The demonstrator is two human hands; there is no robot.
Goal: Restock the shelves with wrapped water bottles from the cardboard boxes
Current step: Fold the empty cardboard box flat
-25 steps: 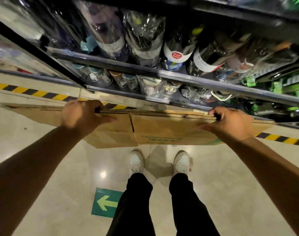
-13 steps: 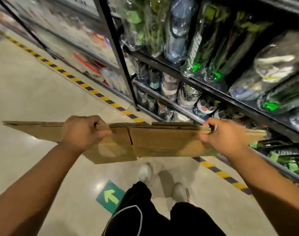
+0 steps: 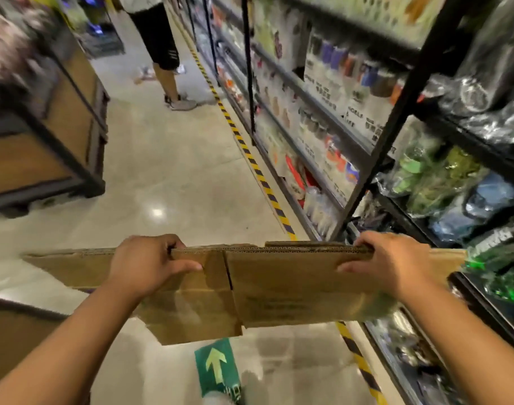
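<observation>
Bare hands (image 3: pixel 146 263), bare forearms (image 3: pixel 74 340)

Shop aisle. Tall black shelving (image 3: pixel 402 92) along the right carries rows of packaged goods and wrapped bottles (image 3: pixel 443 182); yellow-and-black tape (image 3: pixel 250 159) edges the polished floor (image 3: pixel 174 159), which bears a green arrow sticker (image 3: pixel 216 366); a wooden display stand (image 3: pixel 60 141) sits left.
</observation>
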